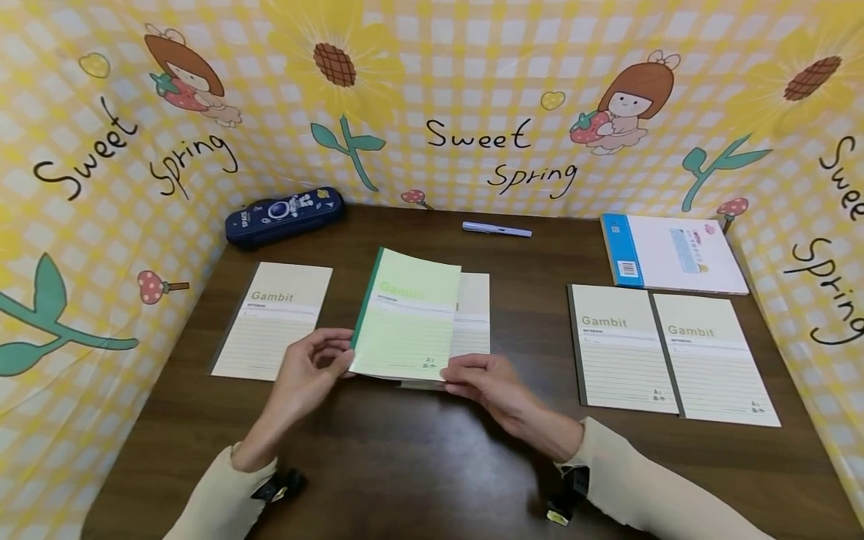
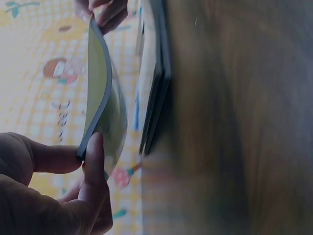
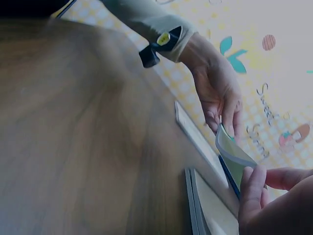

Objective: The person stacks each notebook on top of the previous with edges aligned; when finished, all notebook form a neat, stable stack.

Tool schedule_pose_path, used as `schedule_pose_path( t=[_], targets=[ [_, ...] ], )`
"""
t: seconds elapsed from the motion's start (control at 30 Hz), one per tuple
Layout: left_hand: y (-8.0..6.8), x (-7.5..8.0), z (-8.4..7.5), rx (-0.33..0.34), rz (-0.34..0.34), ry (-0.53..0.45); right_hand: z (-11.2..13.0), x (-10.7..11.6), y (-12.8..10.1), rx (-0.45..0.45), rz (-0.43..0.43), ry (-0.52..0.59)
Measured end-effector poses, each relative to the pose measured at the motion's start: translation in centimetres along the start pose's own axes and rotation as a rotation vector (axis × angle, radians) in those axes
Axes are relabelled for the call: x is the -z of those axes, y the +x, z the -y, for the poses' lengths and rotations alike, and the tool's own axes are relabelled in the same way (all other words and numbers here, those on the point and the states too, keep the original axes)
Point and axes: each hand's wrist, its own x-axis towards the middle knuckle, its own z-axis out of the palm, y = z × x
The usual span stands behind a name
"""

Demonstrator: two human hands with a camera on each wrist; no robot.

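Observation:
A pale green Gambit notebook (image 1: 405,322) with a dark green spine is held up by its near corners, bowed in both wrist views. My left hand (image 1: 313,371) pinches the near left corner between thumb and fingers. At the near right corner my right hand (image 1: 489,386) pinches it the same way. Beneath the raised notebook lies a cream notebook (image 1: 475,300), partly hidden by it; in the left wrist view notebooks (image 2: 155,83) are stacked there, apart from the green one. Another cream notebook (image 1: 283,300) lies left, its near right corner behind my left hand.
Two cream notebooks (image 1: 624,360) lie side by side at the right. Behind them is a white book with a blue edge (image 1: 682,251). A lavender pen (image 1: 496,229) lies at the back, and a navy pencil case (image 1: 286,217) at the back left. Patterned cloth walls surround the table.

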Motion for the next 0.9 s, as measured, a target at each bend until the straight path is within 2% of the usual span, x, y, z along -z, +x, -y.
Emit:
schedule_pose_path(
  t=[0.2,0.37,0.53,0.73,0.9],
  targets=[
    [0.9,-3.2,0.2,-0.004,0.051,0.014,0.9,2.8,-1.3,-0.006,-0.053,-0.062],
    [1.1,-4.8,0.3,0.000,0.083,0.027,1.0,4.6,-1.9,0.006,-0.058,-0.106],
    [1.2,-5.6,0.6,0.014,0.101,0.030,0.8,5.9,-1.7,0.018,-0.074,-0.174],
    [1.5,-5.9,0.9,0.010,0.097,0.150,0.2,6.8,-1.4,0.070,-0.085,-0.277],
    [1.3,-5.8,0.9,0.018,0.125,0.211,-0.5,7.1,-1.1,0.109,-0.119,-0.364]
  ],
)
